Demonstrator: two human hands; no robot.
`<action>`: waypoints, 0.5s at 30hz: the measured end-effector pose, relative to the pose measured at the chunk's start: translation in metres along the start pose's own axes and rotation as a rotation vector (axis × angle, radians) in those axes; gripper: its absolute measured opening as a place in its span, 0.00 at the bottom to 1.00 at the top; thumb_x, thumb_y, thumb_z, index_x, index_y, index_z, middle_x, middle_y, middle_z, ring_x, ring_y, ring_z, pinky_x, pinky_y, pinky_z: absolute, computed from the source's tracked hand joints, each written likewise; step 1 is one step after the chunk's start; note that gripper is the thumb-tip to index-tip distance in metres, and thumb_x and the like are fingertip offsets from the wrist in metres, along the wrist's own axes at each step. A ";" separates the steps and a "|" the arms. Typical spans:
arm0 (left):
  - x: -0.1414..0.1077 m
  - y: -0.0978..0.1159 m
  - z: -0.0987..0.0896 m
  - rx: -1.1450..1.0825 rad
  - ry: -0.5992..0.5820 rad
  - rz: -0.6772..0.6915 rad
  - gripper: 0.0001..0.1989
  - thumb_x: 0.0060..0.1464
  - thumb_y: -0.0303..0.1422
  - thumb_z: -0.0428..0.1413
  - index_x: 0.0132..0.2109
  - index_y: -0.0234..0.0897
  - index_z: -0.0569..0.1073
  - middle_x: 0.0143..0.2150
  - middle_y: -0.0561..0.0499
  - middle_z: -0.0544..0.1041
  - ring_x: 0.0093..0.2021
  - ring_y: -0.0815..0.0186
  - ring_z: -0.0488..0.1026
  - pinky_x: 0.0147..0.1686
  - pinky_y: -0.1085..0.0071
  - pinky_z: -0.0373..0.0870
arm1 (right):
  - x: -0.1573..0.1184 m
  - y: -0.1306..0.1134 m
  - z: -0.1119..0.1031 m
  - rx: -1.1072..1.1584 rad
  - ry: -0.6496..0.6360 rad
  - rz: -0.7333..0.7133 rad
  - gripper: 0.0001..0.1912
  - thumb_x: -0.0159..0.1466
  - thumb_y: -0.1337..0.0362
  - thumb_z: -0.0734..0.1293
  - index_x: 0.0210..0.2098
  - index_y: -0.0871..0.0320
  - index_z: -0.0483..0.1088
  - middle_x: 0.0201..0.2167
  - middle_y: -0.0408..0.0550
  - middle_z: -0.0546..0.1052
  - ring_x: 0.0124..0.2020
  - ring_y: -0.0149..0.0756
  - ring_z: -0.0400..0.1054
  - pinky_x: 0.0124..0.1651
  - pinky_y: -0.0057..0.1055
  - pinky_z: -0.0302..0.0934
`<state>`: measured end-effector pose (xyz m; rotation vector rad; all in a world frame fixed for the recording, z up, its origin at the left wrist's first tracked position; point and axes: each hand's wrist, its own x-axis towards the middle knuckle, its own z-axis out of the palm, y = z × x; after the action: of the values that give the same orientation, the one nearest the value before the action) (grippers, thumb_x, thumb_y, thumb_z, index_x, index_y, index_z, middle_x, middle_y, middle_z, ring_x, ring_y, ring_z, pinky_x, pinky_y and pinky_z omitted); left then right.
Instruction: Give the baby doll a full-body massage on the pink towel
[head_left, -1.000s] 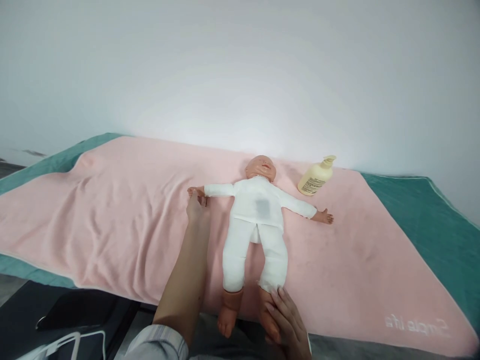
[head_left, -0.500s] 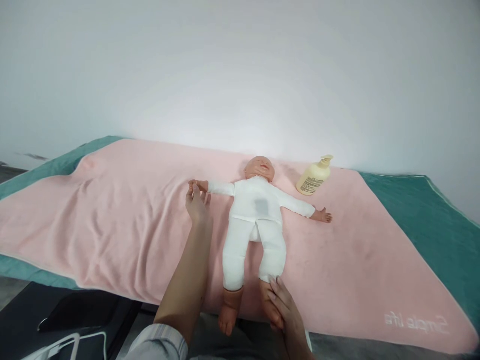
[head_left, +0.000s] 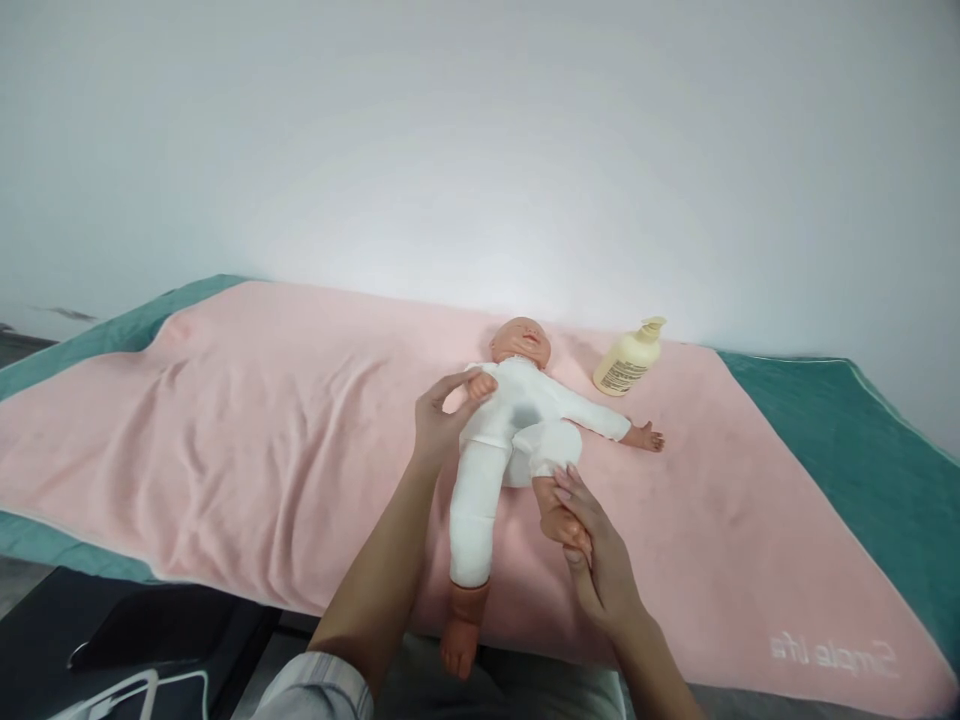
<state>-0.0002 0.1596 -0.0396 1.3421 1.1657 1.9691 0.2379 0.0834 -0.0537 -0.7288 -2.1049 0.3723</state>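
A baby doll [head_left: 480,510] with a white cloth body lies on its back on a pink towel [head_left: 247,440], head toward the wall. My left hand [head_left: 444,412] is closed on the doll's hand [head_left: 482,386], holding that arm folded over the chest. My right hand [head_left: 598,545] grips the doll's foot [head_left: 564,525] on the right side, and that leg is bent with the knee raised toward the belly. The doll's other leg lies straight, its foot [head_left: 460,640] at the towel's near edge. Its other arm is stretched out to the right.
A pale yellow pump bottle [head_left: 628,360] stands on the towel right of the doll's head. Under the towel a green cover [head_left: 885,450] shows at both sides. A dark surface [head_left: 142,640] with a white cable [head_left: 124,692] is at the lower left. A white wall [head_left: 480,150] rises behind.
My left hand has brought the doll's arm inward from outstretched to over the chest. My right hand has pushed the held foot up and away from me, bending the leg.
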 end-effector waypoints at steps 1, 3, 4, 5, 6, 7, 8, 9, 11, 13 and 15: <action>-0.001 0.000 0.000 0.051 -0.087 0.052 0.15 0.47 0.33 0.65 0.45 0.40 0.78 0.46 0.46 0.80 0.49 0.58 0.76 0.53 0.59 0.70 | 0.005 0.002 -0.001 0.028 0.008 0.019 0.23 0.71 0.55 0.52 0.62 0.56 0.57 0.63 0.55 0.63 0.66 0.50 0.52 0.62 0.57 0.56; -0.003 -0.002 0.000 0.138 -0.262 0.174 0.13 0.49 0.30 0.64 0.44 0.42 0.79 0.45 0.47 0.80 0.49 0.58 0.75 0.53 0.59 0.69 | 0.015 0.004 -0.003 0.083 0.037 0.057 0.23 0.71 0.55 0.53 0.62 0.56 0.57 0.63 0.56 0.62 0.66 0.50 0.51 0.63 0.57 0.54; -0.003 -0.002 0.000 0.174 -0.335 0.233 0.12 0.49 0.29 0.64 0.44 0.42 0.79 0.45 0.47 0.80 0.50 0.59 0.75 0.53 0.59 0.69 | 0.018 0.005 -0.004 0.107 0.057 0.075 0.23 0.71 0.55 0.53 0.62 0.56 0.56 0.64 0.56 0.62 0.66 0.49 0.51 0.63 0.57 0.53; -0.004 -0.003 0.001 0.204 -0.394 0.283 0.12 0.50 0.29 0.63 0.43 0.43 0.79 0.45 0.47 0.80 0.50 0.59 0.75 0.52 0.59 0.69 | 0.022 0.006 -0.004 0.128 0.080 0.094 0.23 0.71 0.55 0.54 0.63 0.56 0.56 0.64 0.56 0.62 0.66 0.49 0.52 0.64 0.56 0.53; -0.004 -0.004 0.001 0.228 -0.434 0.321 0.12 0.50 0.28 0.63 0.43 0.43 0.79 0.45 0.47 0.81 0.50 0.59 0.75 0.52 0.59 0.70 | 0.024 0.007 -0.005 0.144 0.103 0.113 0.23 0.71 0.55 0.54 0.63 0.55 0.56 0.64 0.55 0.62 0.66 0.48 0.52 0.64 0.56 0.52; -0.003 -0.005 0.002 0.245 -0.462 0.348 0.12 0.50 0.28 0.63 0.43 0.43 0.79 0.44 0.47 0.81 0.50 0.59 0.75 0.51 0.59 0.70 | 0.026 0.007 -0.004 0.154 0.125 0.130 0.23 0.71 0.55 0.54 0.63 0.55 0.56 0.64 0.55 0.62 0.66 0.47 0.53 0.64 0.55 0.53; -0.003 -0.006 0.002 0.256 -0.482 0.363 0.11 0.50 0.28 0.63 0.43 0.43 0.79 0.44 0.47 0.81 0.50 0.59 0.75 0.51 0.59 0.70 | 0.027 0.008 -0.004 0.161 0.144 0.143 0.23 0.71 0.54 0.54 0.63 0.55 0.56 0.63 0.55 0.62 0.65 0.47 0.54 0.64 0.54 0.53; -0.003 -0.006 0.003 0.260 -0.497 0.371 0.11 0.50 0.29 0.63 0.42 0.43 0.79 0.44 0.47 0.81 0.50 0.59 0.75 0.51 0.59 0.70 | 0.027 0.008 -0.004 0.166 0.157 0.153 0.24 0.71 0.54 0.54 0.62 0.55 0.57 0.63 0.55 0.63 0.65 0.48 0.55 0.64 0.54 0.53; -0.003 -0.007 0.003 0.264 -0.515 0.366 0.10 0.50 0.29 0.63 0.42 0.43 0.79 0.43 0.48 0.81 0.49 0.59 0.76 0.51 0.58 0.70 | 0.027 0.009 -0.002 0.170 0.168 0.161 0.24 0.70 0.52 0.54 0.62 0.56 0.58 0.63 0.56 0.63 0.65 0.49 0.55 0.64 0.55 0.53; -0.003 -0.006 0.003 0.257 -0.512 0.339 0.09 0.51 0.29 0.63 0.41 0.43 0.79 0.43 0.48 0.81 0.49 0.59 0.76 0.51 0.58 0.70 | 0.026 0.008 -0.001 0.169 0.163 0.163 0.25 0.70 0.52 0.54 0.61 0.57 0.58 0.63 0.57 0.63 0.65 0.50 0.54 0.64 0.56 0.53; -0.003 -0.005 0.002 0.225 -0.468 0.282 0.10 0.50 0.30 0.63 0.42 0.43 0.79 0.43 0.47 0.81 0.49 0.58 0.75 0.51 0.58 0.70 | 0.024 0.007 0.000 0.165 0.158 0.159 0.24 0.70 0.52 0.55 0.61 0.57 0.58 0.63 0.57 0.63 0.65 0.50 0.54 0.64 0.57 0.53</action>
<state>0.0029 0.1604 -0.0452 2.0442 1.0303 1.5926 0.2294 0.1035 -0.0421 -0.8036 -1.8493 0.5503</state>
